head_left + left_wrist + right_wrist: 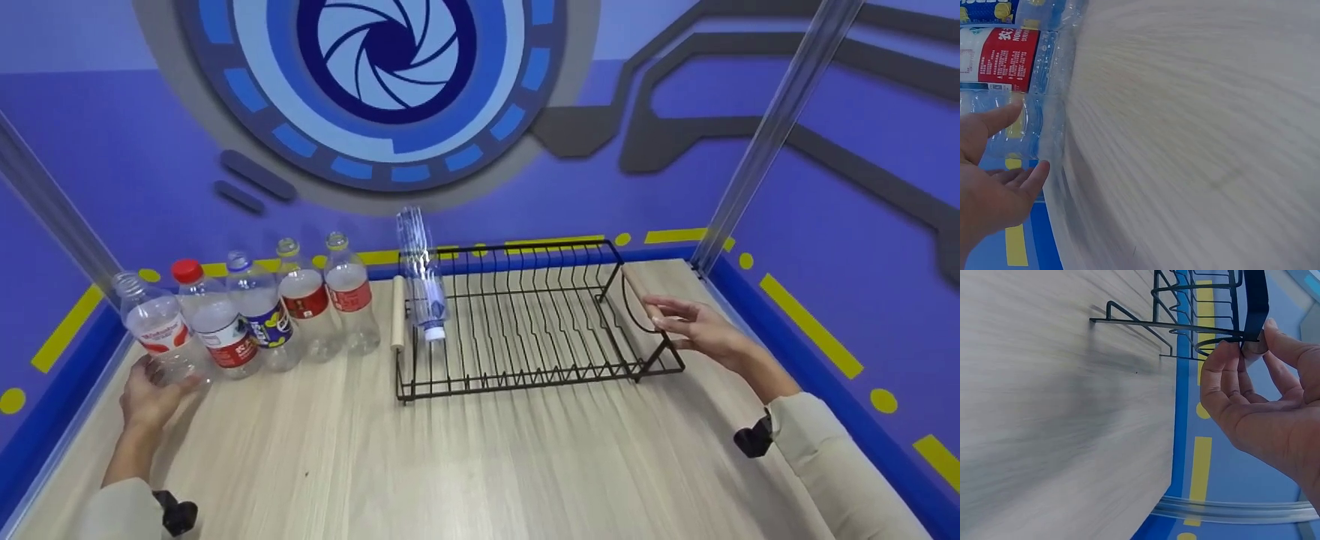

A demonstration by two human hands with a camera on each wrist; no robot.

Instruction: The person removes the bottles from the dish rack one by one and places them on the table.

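Observation:
My left hand (150, 397) is at the base of the leftmost clear plastic bottle (159, 330), which has a red-and-white label and no cap. Its thumb and fingers are spread on either side of that bottle; in the left wrist view the thumb overlaps the bottle (999, 132), and firm contact is unclear. My right hand (701, 330) pinches the wooden handle (637, 285) at the right end of a black wire dish rack (517, 390). A clear bottle (429, 292) with a white cap leans neck-down in the rack's left end.
Beside the leftmost bottle stand a red-capped bottle (217, 330), a blue-labelled bottle (264, 319) and two red-labelled bottles (306, 307), all in a close row. Blue walls (480, 202) border the wooden table (450, 465) at the back and sides.

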